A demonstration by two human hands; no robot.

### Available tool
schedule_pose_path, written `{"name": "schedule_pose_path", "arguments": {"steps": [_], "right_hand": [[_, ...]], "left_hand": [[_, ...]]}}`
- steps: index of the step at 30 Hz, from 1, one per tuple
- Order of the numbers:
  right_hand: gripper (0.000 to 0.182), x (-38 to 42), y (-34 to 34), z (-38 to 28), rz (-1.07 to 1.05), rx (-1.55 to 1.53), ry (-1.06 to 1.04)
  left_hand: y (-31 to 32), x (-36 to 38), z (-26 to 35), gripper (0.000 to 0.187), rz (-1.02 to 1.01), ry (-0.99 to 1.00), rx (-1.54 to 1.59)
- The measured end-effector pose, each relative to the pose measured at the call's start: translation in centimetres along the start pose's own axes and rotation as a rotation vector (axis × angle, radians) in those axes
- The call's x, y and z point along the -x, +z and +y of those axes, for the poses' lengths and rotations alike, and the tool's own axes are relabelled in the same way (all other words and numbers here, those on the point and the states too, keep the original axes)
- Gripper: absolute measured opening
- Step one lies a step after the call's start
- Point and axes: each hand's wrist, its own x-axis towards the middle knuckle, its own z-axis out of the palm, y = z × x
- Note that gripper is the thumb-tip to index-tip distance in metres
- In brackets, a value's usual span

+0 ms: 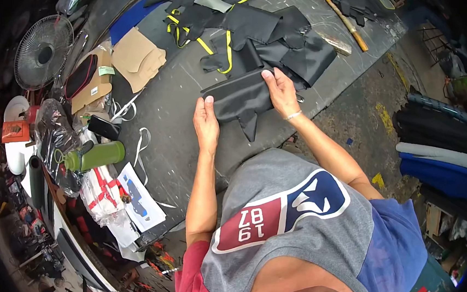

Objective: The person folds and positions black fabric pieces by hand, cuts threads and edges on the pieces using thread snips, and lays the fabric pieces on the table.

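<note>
Between my two hands a piece of black fabric (240, 97) is held up over the dark worktable (180, 131), with a pointed flap hanging from its lower edge. My left hand (206, 123) grips its left end, thumb on top. At the right end, my right hand (282, 91) pinches it the same way, and a bracelet shows on that wrist. Just beyond lies a heap of black fabric pieces (297, 53), with a yellow tape measure (229, 50) snaking across them.
On the left are a green bottle (100, 156), a phone (103, 127), printed paper (139, 200), cardboard patterns (137, 57) and a fan (45, 54). A wooden-handled tool (347, 24) lies at the table's far right. Fabric rolls (436, 146) are stacked off the table's right side.
</note>
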Motion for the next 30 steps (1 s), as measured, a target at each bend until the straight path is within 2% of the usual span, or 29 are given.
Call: {"name": "schedule_pose_path", "arguments": {"steps": [3,5,8,9,12,13,16,17,20,21,23,26,28,29,30], "right_hand": [[0.039,-1.6,0.9,2.3,0.018,0.225,-0.091],[0.039,-1.9,0.8,3.6,-0.034,0.399,-0.083],[0.036,-2.3,1.0,7.7,-0.095,0.454,-0.282],[0.035,-1.7,0.8,8.2,-0.127,0.467,-0.209],[0.035,-1.6,0.6,9.4,-0.172,0.587,-0.206],[0.04,-2.1,0.5,7.5,-0.282,0.666,0.032],[0.056,-2.6,1.2,4.9,-0.305,0.48,0.185],[0.073,-2.8,1.2,5.1,-0.33,0.436,0.187],[0.072,-3.3,1.4,7.6,-0.284,0.53,0.016],[0.07,-3.7,1.4,6.6,-0.319,0.642,0.099],[0.067,-4.0,1.0,6.7,-0.33,0.716,0.053],[0.067,-3.9,1.2,6.3,-0.4,0.869,-0.084],[0.069,-4.4,1.0,5.4,-0.502,1.008,-0.186],[0.07,-4.8,1.0,4.4,-0.5,1.071,-0.237],[0.065,-5.9,0.5,3.8,-0.492,1.068,-0.364]], "left_hand": [[0.0,-0.9,-2.5,0.041,-0.032,-0.002,-0.023],[-0.8,-1.0,-3.7,0.042,-0.076,-0.114,-0.169],[-1.1,-0.4,-2.4,0.041,-0.045,-0.22,-0.349],[-0.7,-0.3,-2.9,0.036,0.031,-0.089,-0.412],[-0.4,0.6,-3.3,0.037,-0.001,-0.197,-0.471],[-0.4,0.3,-3.8,0.042,0.01,-0.158,-0.496],[0.1,-0.7,-4.4,0.042,0.094,-0.003,-0.467],[0.3,-1.0,-4.3,0.043,0.099,0.031,-0.504],[0.7,-2.0,-5.0,0.039,0.053,0.147,-0.616],[0.8,-2.1,-4.3,0.035,0.042,0.159,-0.727],[0.9,-2.2,-3.1,0.028,0.019,0.179,-0.954],[1.9,-3.0,-1.6,0.025,0.004,0.499,-0.873],[3.7,-3.6,-3.1,0.029,-0.257,0.414,-0.599],[4.9,-3.4,-5.0,0.032,-0.246,0.492,-0.556],[5.9,-2.9,-6.7,0.04,-0.279,0.42,-0.593]]}}
